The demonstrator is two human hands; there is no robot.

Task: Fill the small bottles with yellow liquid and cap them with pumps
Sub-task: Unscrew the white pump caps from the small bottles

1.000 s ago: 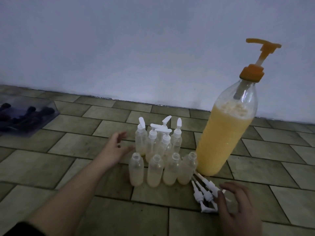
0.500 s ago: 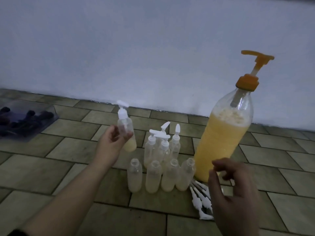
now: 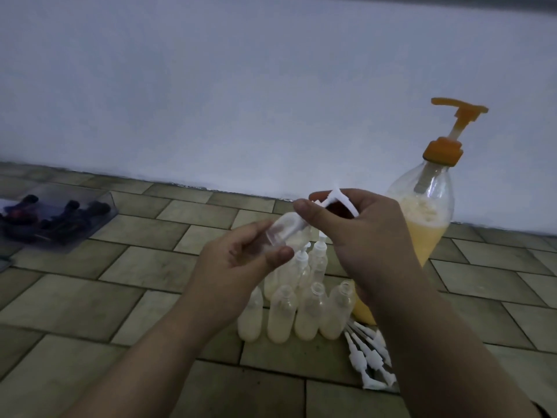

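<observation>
My left hand (image 3: 238, 263) grips the base of a small clear bottle (image 3: 283, 232), held tilted in the air over the group. My right hand (image 3: 364, 233) pinches that bottle's white pump head (image 3: 339, 199) between thumb and fingers. Below, several uncapped small bottles (image 3: 281, 316) of pale yellow liquid stand in a front row on the tiled floor. Behind them stand a few capped ones (image 3: 318, 257), partly hidden by my hands. A big bottle (image 3: 428, 233) of yellow liquid with an orange pump (image 3: 446, 140) stands at the right. Loose white pumps (image 3: 369, 357) lie by its base.
A clear plastic tray (image 3: 60, 218) with dark items sits at the far left on the floor. A pale wall (image 3: 241, 101) runs along the back, close behind the bottles. Tiled floor (image 3: 90, 297) stretches out to the left and front.
My left hand picked up a capped small bottle and brought it to the middle, tilting it. My right hand rose from the loose pumps and took hold of its pump head.
</observation>
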